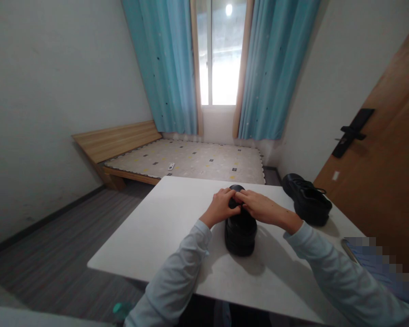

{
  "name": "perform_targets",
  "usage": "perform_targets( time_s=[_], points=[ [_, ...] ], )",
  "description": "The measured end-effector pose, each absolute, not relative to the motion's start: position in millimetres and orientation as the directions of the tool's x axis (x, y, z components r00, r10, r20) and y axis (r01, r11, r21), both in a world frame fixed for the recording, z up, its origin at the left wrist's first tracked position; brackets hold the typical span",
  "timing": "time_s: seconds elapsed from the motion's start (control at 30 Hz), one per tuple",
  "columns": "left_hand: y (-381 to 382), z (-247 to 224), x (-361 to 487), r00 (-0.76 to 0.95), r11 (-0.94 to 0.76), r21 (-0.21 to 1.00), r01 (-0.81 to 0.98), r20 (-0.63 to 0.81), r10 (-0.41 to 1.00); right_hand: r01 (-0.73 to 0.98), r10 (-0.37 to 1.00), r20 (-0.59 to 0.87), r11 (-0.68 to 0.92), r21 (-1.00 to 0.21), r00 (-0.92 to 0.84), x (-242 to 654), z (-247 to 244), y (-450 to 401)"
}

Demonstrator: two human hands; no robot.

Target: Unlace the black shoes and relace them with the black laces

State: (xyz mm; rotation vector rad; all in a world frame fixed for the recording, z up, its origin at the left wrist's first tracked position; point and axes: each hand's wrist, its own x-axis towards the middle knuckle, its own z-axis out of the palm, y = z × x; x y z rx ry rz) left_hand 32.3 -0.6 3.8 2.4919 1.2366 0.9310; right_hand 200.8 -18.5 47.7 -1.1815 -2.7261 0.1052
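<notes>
fingers bent and drawn close together, a person's left hand and right hand meet over the front of a black shoe; whether the fingertips pinch a lace or only press on the upper cannot be told, as the hands cover the spot. the shoe stands upright on a white table, heel toward the wearer, rounded toe pointing away toward the far edge. pale blue sleeves reach in from both sides, cuffs ending at the wrists. to the right, near the table's edge, a second black shoe sits apart, its laces showing and its toe also pointing away. beyond the table, a bed with a patterned cover bears a small white device, its wooden headboard close to the left wall. blue curtains hang on both sides of a bright window. at right is a brown wooden door with a black handle; grey flooring spreads at left.
</notes>
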Motion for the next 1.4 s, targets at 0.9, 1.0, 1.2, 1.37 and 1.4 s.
perform_targets(
  time_s=[0.9, 1.0, 1.2, 1.37, 1.4],
  points=[
    [-2.2, 6.2, 32.9, 0.446, -0.628, 0.457, 0.63, 0.45, 0.774, 0.777, 0.764, 0.174, 0.629, 0.009, -0.621, 198.4, 48.9, -28.4],
    [-2.0, 5.9, 33.1, 0.446, -0.621, 0.453, 0.64, 0.439, 0.78, 0.75, 0.732, 0.167, 0.653, 0.106, -0.661, 197.2, 49.5, -28.9],
    [-0.6, 4.0, 32.5, 0.443, -0.62, 0.458, 0.637, 0.441, 0.781, 0.722, 0.697, 0.201, 0.634, 0.276, -0.689, 192.4, 45.3, -32.0],
    [1.3, 1.5, 32.0, 0.455, -0.636, 0.44, 0.634, 0.453, 0.767, 0.725, 0.686, 0.249, 0.597, 0.343, -0.684, 189.9, 38.6, -35.9],
    [1.3, 1.4, 31.9, 0.455, -0.636, 0.439, 0.634, 0.453, 0.766, 0.729, 0.69, 0.252, 0.592, 0.345, -0.679, 189.7, 38.2, -36.3]
  ],
)
